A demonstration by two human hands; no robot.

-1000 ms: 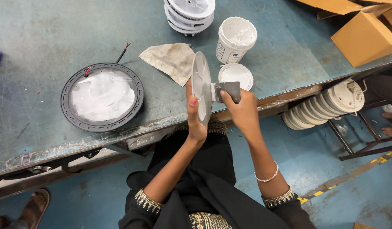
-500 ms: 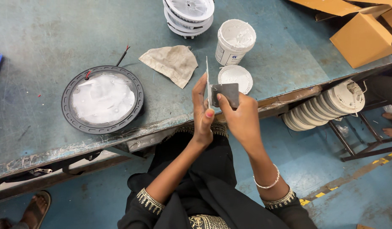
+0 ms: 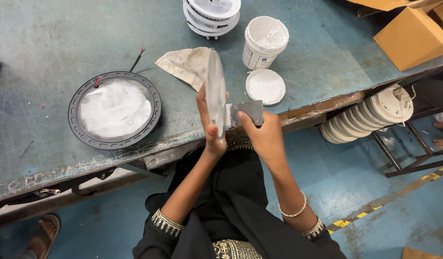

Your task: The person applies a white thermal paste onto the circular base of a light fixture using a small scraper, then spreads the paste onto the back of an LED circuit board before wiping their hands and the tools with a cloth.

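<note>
While the left hand grips the disc edge-on at frame centre, presenting its face, the right hand pinches a scraper against it, paste tub upper centre on the counter.

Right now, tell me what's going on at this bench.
A person holds a round white disc on edge in the left hand and presses a flat metal scraper against it with the right hand. On the green table lie a paste-coated black round housing, a rag, an open white tub and its lid.
</note>
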